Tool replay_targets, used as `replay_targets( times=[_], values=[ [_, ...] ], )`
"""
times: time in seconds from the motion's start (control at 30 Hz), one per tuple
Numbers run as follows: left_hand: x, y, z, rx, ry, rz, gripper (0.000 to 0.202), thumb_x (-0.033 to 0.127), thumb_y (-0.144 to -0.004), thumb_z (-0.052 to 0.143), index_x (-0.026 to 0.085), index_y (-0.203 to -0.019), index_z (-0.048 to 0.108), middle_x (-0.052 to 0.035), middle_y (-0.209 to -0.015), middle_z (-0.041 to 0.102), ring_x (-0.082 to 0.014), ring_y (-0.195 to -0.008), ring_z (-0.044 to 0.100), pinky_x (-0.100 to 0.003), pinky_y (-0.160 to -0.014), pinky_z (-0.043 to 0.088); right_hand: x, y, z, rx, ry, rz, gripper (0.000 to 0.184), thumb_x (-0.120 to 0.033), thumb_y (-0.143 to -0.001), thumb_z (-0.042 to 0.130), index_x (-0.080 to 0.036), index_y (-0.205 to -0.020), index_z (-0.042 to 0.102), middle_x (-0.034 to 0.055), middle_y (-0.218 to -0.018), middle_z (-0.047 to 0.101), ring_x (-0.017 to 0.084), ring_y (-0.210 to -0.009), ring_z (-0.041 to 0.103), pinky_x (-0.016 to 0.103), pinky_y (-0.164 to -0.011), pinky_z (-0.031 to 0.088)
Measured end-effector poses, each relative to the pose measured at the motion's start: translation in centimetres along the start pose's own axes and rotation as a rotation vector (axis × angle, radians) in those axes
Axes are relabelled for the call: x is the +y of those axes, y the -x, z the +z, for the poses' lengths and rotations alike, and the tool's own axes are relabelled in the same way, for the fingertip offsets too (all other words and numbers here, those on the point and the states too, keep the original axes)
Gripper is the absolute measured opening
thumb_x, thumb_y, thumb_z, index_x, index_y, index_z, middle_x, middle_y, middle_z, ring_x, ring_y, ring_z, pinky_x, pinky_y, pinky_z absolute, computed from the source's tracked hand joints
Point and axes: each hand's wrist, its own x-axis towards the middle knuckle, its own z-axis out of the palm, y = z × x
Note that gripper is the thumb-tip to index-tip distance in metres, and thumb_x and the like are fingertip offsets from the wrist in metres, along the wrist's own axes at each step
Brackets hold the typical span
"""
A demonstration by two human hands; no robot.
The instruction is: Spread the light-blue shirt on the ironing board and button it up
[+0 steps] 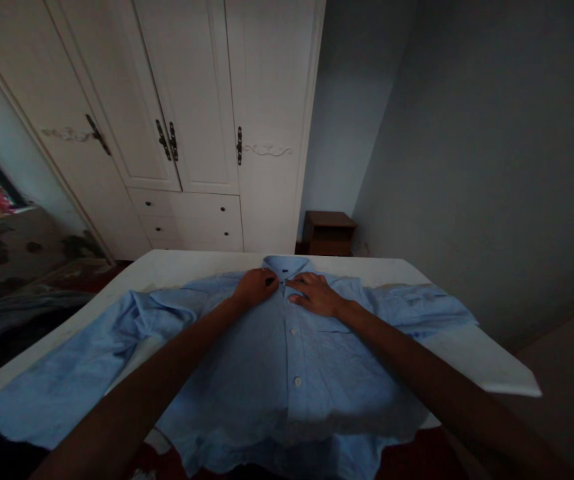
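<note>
A light blue button-up shirt (247,360) lies front side up on a white table (491,363), its collar at the far edge and its sleeves spread to both sides. Its lower hem hangs over the near edge. Just below the collar, my left hand (257,287) is closed in a pinch on the edge of the shirt's front. My right hand (318,295) rests on the other front panel beside the opening, fingers stretched out and pointing at the left hand. White buttons (297,382) show lower down the front.
Beyond the table stands a cream wardrobe (271,80) with dark handles and small drawers. A brown bedside cabinet (331,219) sits in the corner by the grey wall (491,147). Dark cloth (11,333) lies at the left of the table.
</note>
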Motion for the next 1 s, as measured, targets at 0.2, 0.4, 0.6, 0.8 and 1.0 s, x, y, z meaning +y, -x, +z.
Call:
replay_targets(
  times=[0.2,0.4,0.6,0.8,1.0],
  values=[
    [0.6,0.1,0.1,-0.019,0.034,0.080,0.026,0.032,-0.085,0.050,0.016,-0.094,0.069,-0.0092,-0.100,0.069,-0.0236,-0.095,0.063,-0.034,-0.086,0.049,-0.5,-0.4,-0.2,-0.035,0.044,0.045,0.047,-0.052,-0.096,0.043,-0.030,-0.137,0.050,0.0119,-0.124,0.052,0.027,-0.118,0.045,0.045,-0.095,0.033],
    [0.6,1.6,-0.1,-0.088,0.076,0.220,0.042,0.028,-0.086,0.047,0.018,-0.126,0.056,-0.0089,-0.129,0.060,-0.0221,-0.121,0.054,-0.037,-0.107,0.036,-0.8,-0.2,-0.9,-0.049,0.077,0.018,0.050,-0.053,-0.096,0.041,-0.029,-0.139,0.049,0.0142,-0.126,0.052,0.028,-0.119,0.047,0.047,-0.097,0.035],
    [0.5,2.1,-0.5,-0.258,0.009,0.221,0.048,0.032,-0.098,0.027,0.020,-0.144,0.040,-0.0105,-0.151,0.037,-0.0262,-0.144,0.024,-0.056,-0.114,0.018,-2.4,2.5,-1.3,-0.040,0.012,-0.144,0.063,-0.055,-0.098,0.032,-0.015,-0.145,0.041,0.0184,-0.150,0.034,0.028,-0.139,0.032,0.046,-0.111,0.030],
    [0.0,1.8,-0.2,-0.292,0.058,0.178,0.050,0.038,-0.101,0.020,0.026,-0.145,0.038,-0.0059,-0.154,0.032,-0.0248,-0.146,0.018,-0.057,-0.116,0.011,-3.6,4.7,-1.4,-0.259,-0.098,-0.137,0.068,-0.059,-0.095,0.035,-0.017,-0.149,0.032,0.0163,-0.156,0.020,0.029,-0.145,0.019,0.052,-0.117,0.018],
    [-1.0,0.7,1.4,-0.233,0.084,0.092,0.049,0.029,-0.102,0.016,0.029,-0.137,0.050,-0.0025,-0.149,0.040,-0.0210,-0.141,0.031,-0.050,-0.115,0.024,-5.5,5.9,-3.0,-0.195,-0.172,-0.132,0.054,-0.051,-0.094,0.048,-0.018,-0.137,0.051,0.0120,-0.146,0.044,0.024,-0.137,0.039,0.043,-0.115,0.027]
  ],
)
